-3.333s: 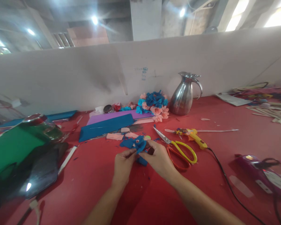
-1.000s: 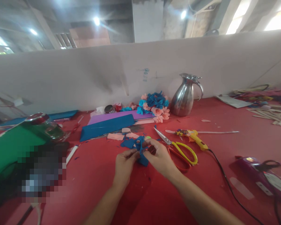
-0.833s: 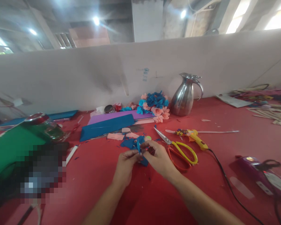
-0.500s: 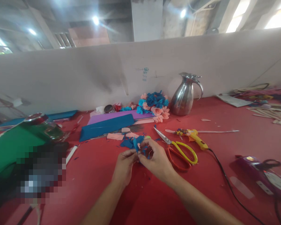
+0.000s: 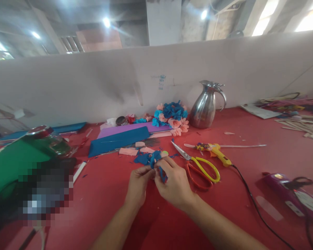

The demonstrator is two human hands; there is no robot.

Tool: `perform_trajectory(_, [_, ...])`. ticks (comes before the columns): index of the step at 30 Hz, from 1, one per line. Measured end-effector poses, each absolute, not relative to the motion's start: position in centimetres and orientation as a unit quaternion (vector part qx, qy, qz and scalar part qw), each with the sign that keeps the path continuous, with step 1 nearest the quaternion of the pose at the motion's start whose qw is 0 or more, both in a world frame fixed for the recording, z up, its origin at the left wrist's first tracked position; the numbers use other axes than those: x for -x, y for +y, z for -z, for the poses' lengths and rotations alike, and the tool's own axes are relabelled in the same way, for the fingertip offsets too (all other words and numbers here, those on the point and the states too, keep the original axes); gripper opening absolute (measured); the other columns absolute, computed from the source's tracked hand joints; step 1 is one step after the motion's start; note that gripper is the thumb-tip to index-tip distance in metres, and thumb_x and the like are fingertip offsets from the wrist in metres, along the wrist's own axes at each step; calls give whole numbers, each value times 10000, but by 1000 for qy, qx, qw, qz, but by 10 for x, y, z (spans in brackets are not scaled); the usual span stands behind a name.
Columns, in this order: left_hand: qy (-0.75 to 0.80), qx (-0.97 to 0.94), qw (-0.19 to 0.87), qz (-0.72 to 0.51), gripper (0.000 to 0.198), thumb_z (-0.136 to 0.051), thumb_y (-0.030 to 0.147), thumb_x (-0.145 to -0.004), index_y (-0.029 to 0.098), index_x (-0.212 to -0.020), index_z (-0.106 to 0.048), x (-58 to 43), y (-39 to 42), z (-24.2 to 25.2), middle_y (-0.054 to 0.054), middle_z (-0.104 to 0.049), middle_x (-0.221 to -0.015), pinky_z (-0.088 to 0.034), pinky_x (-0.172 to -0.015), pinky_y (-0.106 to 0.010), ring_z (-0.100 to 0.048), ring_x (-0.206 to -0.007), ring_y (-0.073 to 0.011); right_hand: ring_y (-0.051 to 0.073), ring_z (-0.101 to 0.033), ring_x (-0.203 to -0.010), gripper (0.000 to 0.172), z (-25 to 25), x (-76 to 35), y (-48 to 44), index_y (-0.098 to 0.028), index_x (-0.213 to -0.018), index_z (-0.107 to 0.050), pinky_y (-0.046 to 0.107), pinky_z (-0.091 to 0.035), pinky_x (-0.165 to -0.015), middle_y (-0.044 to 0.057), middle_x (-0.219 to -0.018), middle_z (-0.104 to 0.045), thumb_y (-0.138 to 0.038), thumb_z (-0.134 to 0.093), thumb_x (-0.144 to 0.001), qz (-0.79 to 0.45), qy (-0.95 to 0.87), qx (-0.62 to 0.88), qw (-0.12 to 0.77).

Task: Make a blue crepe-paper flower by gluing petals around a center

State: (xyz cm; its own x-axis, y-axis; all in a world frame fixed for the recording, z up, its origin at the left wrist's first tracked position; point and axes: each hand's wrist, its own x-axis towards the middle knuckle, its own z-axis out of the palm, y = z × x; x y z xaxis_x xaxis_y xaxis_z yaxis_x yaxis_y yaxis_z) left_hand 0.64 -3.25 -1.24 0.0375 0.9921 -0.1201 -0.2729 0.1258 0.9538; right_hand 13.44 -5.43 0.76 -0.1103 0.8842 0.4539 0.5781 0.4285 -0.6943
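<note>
Fingers (image 5: 146, 169) of the left hand (image 5: 138, 185) and right hand (image 5: 175, 184) are pinching a blue paper flower (image 5: 153, 159) over the red counter (image 5: 114, 194). Yellow scissors (image 5: 199, 166) are lying just beside the right hand.

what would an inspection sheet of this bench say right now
surface: red table, paper scraps scattered on it
job's things: blue paper flower, pinched between both hands
clutter: scissors, glue gun, steel jug, flower bunch, blue sheet, purple sheet, green sheet
hands: left hand and right hand close together, fingers shut on the flower
cables: black cable runs from glue gun toward the near edge
surroundings: white partition wall behind the table
</note>
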Motion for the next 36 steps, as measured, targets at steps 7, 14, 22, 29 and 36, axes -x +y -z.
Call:
perform_trajectory(7, [476,-404,568,-537,122,-789,246,-552,170,-645,-772,-6,-31,15,-4,-671,-565,-419,-581,-224,-547,-569,-129,136,-570,-643,150,-8,-137,-45,-202,-782,-608,234,-430,-575,6,-774,-632,-110,-511,-713,-324,-629,501,498])
perform_trajectory(14, [511,-449,519,-518,143,-729,251,-604,185,-718,-786,-3,-31,25,-19,-715,-642,-471,-658,-266,-609,-652,-177,121,-559,-615,92,-6,-142,-34,-198,-805,-645,232,-419,-552,6,-798,-649,-215,-624,-717,-363,-615,505,485])
perform_trajectory(22, [531,-545,425,-489,164,-640,255,-672,187,-709,-784,1,-32,25,-15,-711,-668,-469,-639,-255,-600,-669,-179,138,-548,-645,106,-1,-140,-33,-198,-820,-655,250,-425,-588,14,-796,-639,-203,-626,-719,-386,-619,495,472])
perform_trajectory(29, [511,-582,396,-493,166,-630,265,-694,184,-675,-774,0,-34,21,-12,-691,-637,-467,-616,-246,-594,-659,-176,166,-573,-745,39,4,-137,-33,-200,-731,-647,270,-446,-667,19,-793,-616,-178,-622,-711,-402,-617,444,510])
perform_trajectory(36, [504,-587,376,-510,158,-617,230,-683,187,-684,-769,-1,-35,16,-17,-707,-640,-493,-636,-257,-627,-676,-186,158,-587,-774,85,2,-135,-35,-205,-764,-656,263,-463,-688,16,-830,-628,-157,-624,-701,-399,-611,427,534])
